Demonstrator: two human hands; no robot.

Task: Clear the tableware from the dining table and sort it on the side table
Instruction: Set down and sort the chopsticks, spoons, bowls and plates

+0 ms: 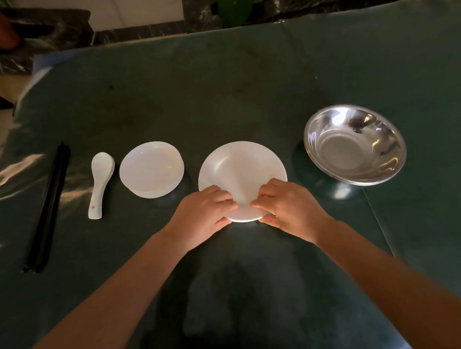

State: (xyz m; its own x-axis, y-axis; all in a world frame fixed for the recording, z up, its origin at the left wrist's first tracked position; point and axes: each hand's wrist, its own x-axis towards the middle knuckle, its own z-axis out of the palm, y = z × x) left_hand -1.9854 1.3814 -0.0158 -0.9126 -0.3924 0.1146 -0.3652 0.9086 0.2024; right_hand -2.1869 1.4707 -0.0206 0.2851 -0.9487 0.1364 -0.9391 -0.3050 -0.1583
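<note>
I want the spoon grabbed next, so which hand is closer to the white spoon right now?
Left. The left hand grips the white plate's near rim, with the white spoon off to its left. The right hand holds the same rim, farther away.

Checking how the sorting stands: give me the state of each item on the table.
white plate: gripped at near rim by left hand and right hand
stacked white dishes: untouched
white spoon: bowl up
black chopsticks: lying together
steel bowls: nested, empty
</note>
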